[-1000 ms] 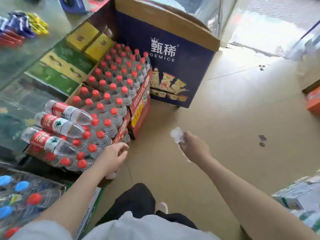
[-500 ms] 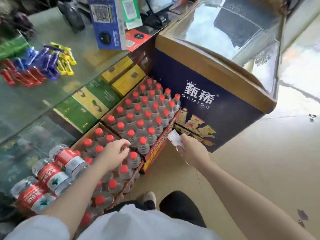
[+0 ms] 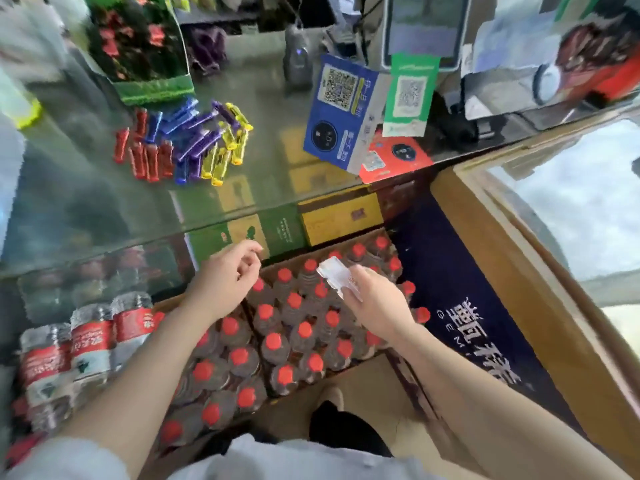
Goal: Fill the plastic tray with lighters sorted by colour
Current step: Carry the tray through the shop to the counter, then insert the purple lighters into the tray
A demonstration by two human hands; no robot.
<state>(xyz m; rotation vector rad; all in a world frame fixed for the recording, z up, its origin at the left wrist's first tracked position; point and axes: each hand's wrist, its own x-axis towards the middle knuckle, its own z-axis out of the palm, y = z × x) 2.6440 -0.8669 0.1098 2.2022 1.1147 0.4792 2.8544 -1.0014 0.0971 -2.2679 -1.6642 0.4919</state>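
Several lighters (image 3: 183, 143) in red, blue, purple and yellow lie in a loose pile on the glass counter (image 3: 104, 209), far left of centre. My right hand (image 3: 374, 303) grips a small clear plastic piece (image 3: 334, 273), held above the crates of bottles; whether it is the tray I cannot tell. My left hand (image 3: 225, 278) hovers near the counter's front edge with loosely curled fingers and holds nothing. Both hands are below the pile, well apart from it.
Crates of red-capped water bottles (image 3: 294, 327) stand under my hands. A dark blue carton (image 3: 485, 306) is at right. On the counter stand a blue QR-code box (image 3: 343, 112), a green QR sign (image 3: 408, 95) and a green display box (image 3: 145, 53).
The view has swung up from the floor to the counter. Both hands have risen toward the counter's edge; the right hand still holds the clear plastic piece.
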